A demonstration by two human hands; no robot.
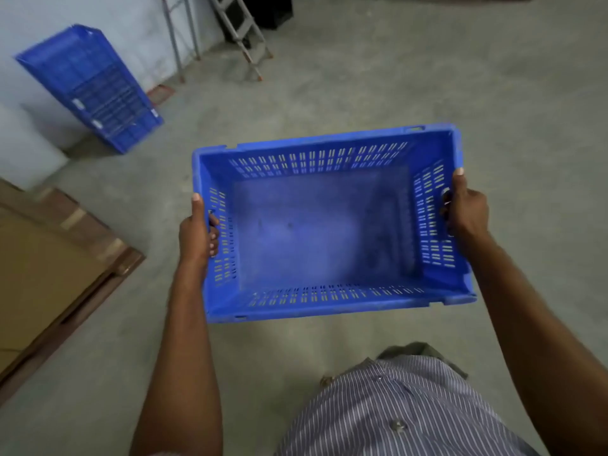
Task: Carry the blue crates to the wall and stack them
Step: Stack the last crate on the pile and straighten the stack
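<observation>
An empty blue crate [316, 238] with slotted walls hangs level in front of me, above the concrete floor. My left hand [197, 232] grips its left short side, fingers curled through the handle slot and thumb along the rim. My right hand [465, 209] grips the right short side the same way. A tall stack of blue crates [95, 90] stands against the white wall [29, 103] at the upper left, well apart from the carried crate.
Flat cardboard sheets on a wooden pallet [56, 268] lie on the floor to my left. A metal stepladder [243, 31] and thin poles [177, 37] lean by the wall at the top. Bare grey floor [362, 77] stretches ahead and to the right.
</observation>
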